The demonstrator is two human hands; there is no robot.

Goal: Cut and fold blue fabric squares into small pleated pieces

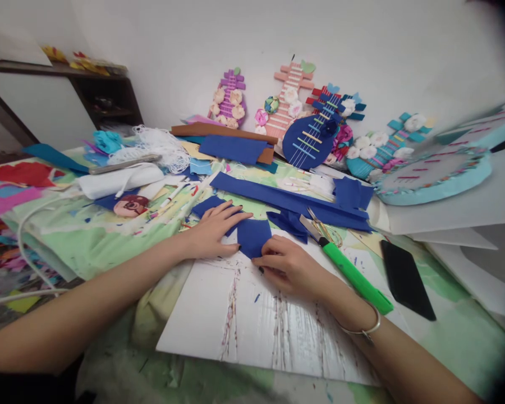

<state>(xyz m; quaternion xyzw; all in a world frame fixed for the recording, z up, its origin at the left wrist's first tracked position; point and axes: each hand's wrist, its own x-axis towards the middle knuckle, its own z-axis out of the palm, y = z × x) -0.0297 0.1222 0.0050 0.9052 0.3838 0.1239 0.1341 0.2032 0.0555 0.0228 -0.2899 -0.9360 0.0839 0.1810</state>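
A small dark-blue piece of paper lies on a scored white board in front of me. My left hand rests flat with fingers spread, across the paper's left side and another blue scrap. The fingers of my right hand are bent and pinched at the paper's lower right edge. Just right of that hand lies a green utility knife with its blade out, beside a pair of scissors. A crumpled blue paper sits behind the right hand.
A long blue strip crosses the table behind my hands. A black phone lies at right. White string and a white glue-gun-like tool with a cord are at left. Decorated paper lutes, one blue, lean against the wall.
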